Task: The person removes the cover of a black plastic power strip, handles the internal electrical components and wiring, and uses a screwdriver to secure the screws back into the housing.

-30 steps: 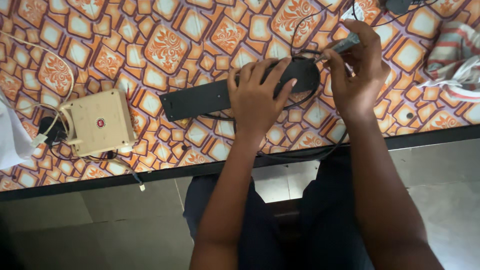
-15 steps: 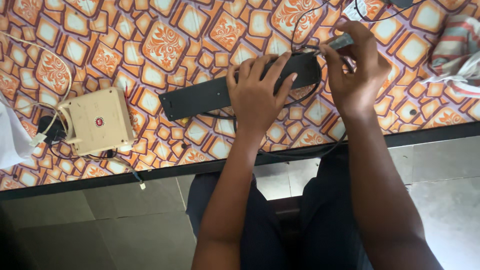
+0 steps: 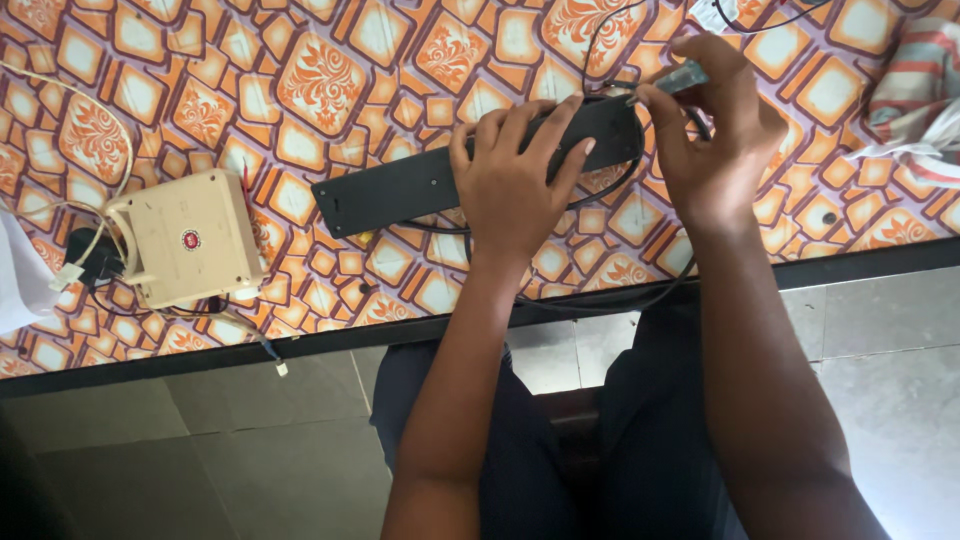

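A table (image 3: 300, 90) covered in an orange and cream patterned cloth fills the upper part of the view, its dark front edge running across the middle above a grey tiled floor. Both forearms reach up from the person's lap over that edge. A long black power strip (image 3: 400, 190) lies flat on the cloth, back side up, slanting upward to the right. The left hand (image 3: 515, 180) lies palm-down on its right half, fingers spread and flat, pressing it to the table rather than gripping. The right hand (image 3: 715, 140) is closed, its fingers curled around a slim grey-handled tool, probably a screwdriver (image 3: 680, 78), whose tip meets the strip's right end. Since a second ago, the strip and both hands sit slightly higher in the view, while their poses have hardly altered. A thin black cable (image 3: 610, 300) loops from the strip's end round under the wrists. Well to the left rests a cream plastic box (image 3: 190, 250) with pale wires about it. A striped cloth (image 3: 915, 90) lies at the right edge.
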